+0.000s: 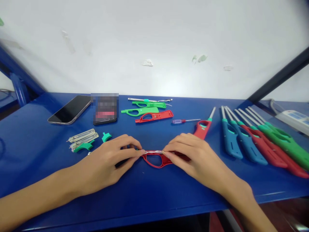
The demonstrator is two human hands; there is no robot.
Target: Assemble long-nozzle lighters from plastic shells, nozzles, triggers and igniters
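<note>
Between my hands a red lighter shell half point(157, 166) lies on the blue table, its trigger loop facing me. A thin white wire point(153, 151), apparently twisted, runs along the shell's upper edge. My left hand point(114, 159) is closed, with thumb and fingertips pinching the wire's left end. At the other end my right hand point(193, 154) pinches the wire too, and its fingers cover the shell's handle part. Beyond the right hand lies a red lighter point(203, 128), its lower part hidden. Green trigger pieces point(84, 146) and clear tubes point(82, 137) lie left of my left hand.
Two phones point(70, 109) lie at the back left. Green shell halves point(142, 111), another red half point(155, 116) and a metal rod point(142, 99) are at the back. A screwdriver point(180, 121) lies nearby. Several lighters point(232, 138) and a power strip point(295, 117) are on the right.
</note>
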